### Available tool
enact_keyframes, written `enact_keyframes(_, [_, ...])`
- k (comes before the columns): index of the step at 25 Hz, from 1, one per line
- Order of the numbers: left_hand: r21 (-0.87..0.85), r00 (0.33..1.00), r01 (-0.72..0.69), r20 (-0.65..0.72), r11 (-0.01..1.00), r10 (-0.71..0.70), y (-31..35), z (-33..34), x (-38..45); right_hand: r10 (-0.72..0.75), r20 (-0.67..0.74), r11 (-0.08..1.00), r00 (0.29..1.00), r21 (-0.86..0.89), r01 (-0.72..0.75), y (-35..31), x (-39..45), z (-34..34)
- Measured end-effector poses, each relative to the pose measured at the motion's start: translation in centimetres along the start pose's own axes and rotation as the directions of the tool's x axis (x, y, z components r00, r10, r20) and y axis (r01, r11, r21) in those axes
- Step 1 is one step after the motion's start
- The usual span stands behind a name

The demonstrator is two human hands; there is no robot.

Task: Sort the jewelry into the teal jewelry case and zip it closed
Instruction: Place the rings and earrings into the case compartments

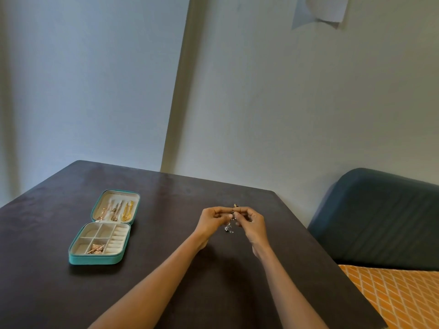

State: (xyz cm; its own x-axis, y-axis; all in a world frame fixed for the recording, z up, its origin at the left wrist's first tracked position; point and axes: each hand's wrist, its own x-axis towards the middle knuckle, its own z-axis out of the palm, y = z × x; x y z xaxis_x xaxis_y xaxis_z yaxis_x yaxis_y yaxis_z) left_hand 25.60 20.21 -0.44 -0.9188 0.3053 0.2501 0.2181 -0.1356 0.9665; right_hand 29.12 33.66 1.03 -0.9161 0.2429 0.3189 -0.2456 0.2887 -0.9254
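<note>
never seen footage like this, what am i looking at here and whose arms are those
There is no machine here. A person wears a camera on their head, so this single picture looks forward and down along their own two bare arms.

They sit at a dark table. To the left lies an open teal jewelry case: gold and rose chains hang in its lid, and one tray compartment holds a small rose-gold piece.

The left hand and right hand meet over the table, both pinching a small silvery piece of jewelry that dangles between them. It is too small to tell what it is.
</note>
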Motion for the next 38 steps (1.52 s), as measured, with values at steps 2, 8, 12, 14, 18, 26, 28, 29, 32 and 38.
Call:
enact_keyframes(2, [0.050,1.000,-0.017,0.024,0.999,0.016,0.8,-0.1,-0.2,0.008,-0.006,0.998,1.000,0.068,-0.008,-0.8,-0.3,0.3])
enact_keyframes(8, [0.184,0.994,-0.053,-0.082,0.982,0.069,1.7,-1.0,-0.4,0.093,0.038,0.967,0.995,0.235,-0.100,-2.1,-0.7,0.4])
enact_keyframes(12, [0.345,0.987,-0.078,-0.104,0.935,0.120,2.0,-1.3,-0.8,0.107,0.096,0.977,0.990,0.174,-0.122,-1.8,-1.6,0.5])
enact_keyframes(14, [0.388,0.991,-0.066,-0.082,0.919,0.106,2.4,-1.7,-0.6,0.112,0.110,0.977,0.988,0.167,-0.130,-1.8,-1.8,0.8])
enact_keyframes(18, [0.421,0.995,-0.056,-0.046,0.905,0.083,3.1,-2.9,-0.2,0.140,0.171,0.971,0.975,0.170,-0.169,-1.7,-1.9,1.5])
enact_keyframes(26, [0.170,0.996,-0.021,0.085,0.985,0.006,4.4,-4.0,0.4,0.329,-0.219,0.944,0.919,0.094,-0.316,1.9,-0.3,1.4])
enact_keyframes(28, [0.117,0.996,-0.004,0.086,0.993,-0.006,4.3,-4.0,0.6,0.346,-0.231,0.933,0.909,-0.019,-0.360,3.6,-0.1,1.2])
enact_keyframes(29, [0.090,0.997,0.004,0.074,0.996,-0.011,4.0,-3.9,0.7,0.343,-0.233,0.928,0.910,-0.065,-0.366,4.2,0.1,1.1])
enact_keyframes(32, [0.014,1.000,0.013,0.012,1.000,-0.013,3.3,-3.6,0.9,0.306,-0.224,0.922,0.925,-0.174,-0.347,4.8,0.7,1.3])
enact_keyframes(38, [0.055,1.000,-0.007,0.017,0.998,0.006,1.7,-3.2,2.3,0.310,-0.215,0.854,0.926,-0.365,-0.371,5.6,3.1,2.2])
